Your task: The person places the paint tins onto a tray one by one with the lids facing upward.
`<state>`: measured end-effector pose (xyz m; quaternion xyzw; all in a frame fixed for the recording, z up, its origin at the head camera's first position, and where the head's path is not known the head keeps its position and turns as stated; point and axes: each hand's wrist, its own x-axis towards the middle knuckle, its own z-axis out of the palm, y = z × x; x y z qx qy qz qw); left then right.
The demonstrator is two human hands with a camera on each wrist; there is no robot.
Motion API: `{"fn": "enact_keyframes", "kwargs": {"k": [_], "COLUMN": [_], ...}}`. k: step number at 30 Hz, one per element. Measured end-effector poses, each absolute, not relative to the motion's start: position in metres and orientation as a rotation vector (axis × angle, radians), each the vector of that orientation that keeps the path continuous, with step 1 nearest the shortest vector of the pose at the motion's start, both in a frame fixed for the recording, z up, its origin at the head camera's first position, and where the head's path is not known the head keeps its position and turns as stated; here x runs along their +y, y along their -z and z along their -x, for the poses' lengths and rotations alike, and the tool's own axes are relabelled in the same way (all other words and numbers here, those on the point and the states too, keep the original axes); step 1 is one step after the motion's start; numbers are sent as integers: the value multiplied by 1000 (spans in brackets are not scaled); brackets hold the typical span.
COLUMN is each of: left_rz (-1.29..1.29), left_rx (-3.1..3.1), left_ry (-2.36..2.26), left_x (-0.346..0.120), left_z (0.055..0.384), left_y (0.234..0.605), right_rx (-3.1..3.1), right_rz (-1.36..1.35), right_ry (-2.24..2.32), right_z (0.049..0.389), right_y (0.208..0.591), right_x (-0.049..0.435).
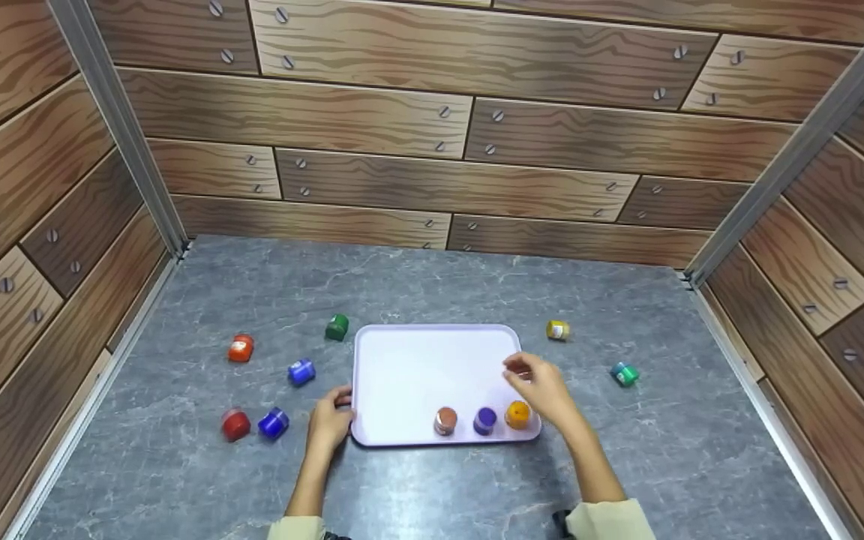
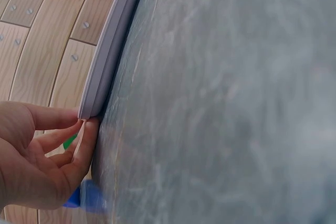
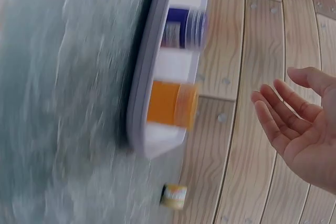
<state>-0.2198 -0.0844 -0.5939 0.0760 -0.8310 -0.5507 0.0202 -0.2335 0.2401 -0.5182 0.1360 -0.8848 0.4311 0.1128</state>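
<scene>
A pale lilac tray [image 1: 417,367] lies on the grey marbled table. My left hand [image 1: 329,421] grips its left edge near the front corner; in the left wrist view the thumb meets the rim and the curled fingers come up against its side. Along the tray's front right edge stand three small paint jars: a brown-orange jar [image 1: 445,421], a purple jar [image 1: 485,421] and a yellow-orange jar [image 1: 518,415]. Above the tray's right side hovers my right hand [image 1: 544,386], its fingers loosely bent and holding nothing. The right wrist view shows this right hand [image 3: 304,124] apart from the jars.
Left of the tray lie a green jar [image 1: 337,328], an orange-red jar [image 1: 241,348], a blue jar [image 1: 301,372], a red jar [image 1: 235,425] and a dark blue jar [image 1: 273,424]. To the right are a yellow jar [image 1: 558,330] and a teal-green jar [image 1: 625,374]. Wood-patterned walls [image 1: 372,172] enclose the table.
</scene>
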Motion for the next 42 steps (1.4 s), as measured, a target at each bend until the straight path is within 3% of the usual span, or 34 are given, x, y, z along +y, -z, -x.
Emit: {"fn": "enact_keyframes", "kwargs": {"k": [31, 42], "left_rz": [-207, -158], "left_rx": [-2551, -2560], "left_ry": [1738, 1695], "left_x": [-84, -85], "left_z": [221, 220], "left_y": [594, 594], "right_rx": [-2647, -2774], "right_rz": [244, 410], "right_ry": [-859, -827], "right_z": [249, 253], "right_y": [521, 538], "right_x": [390, 419]}}
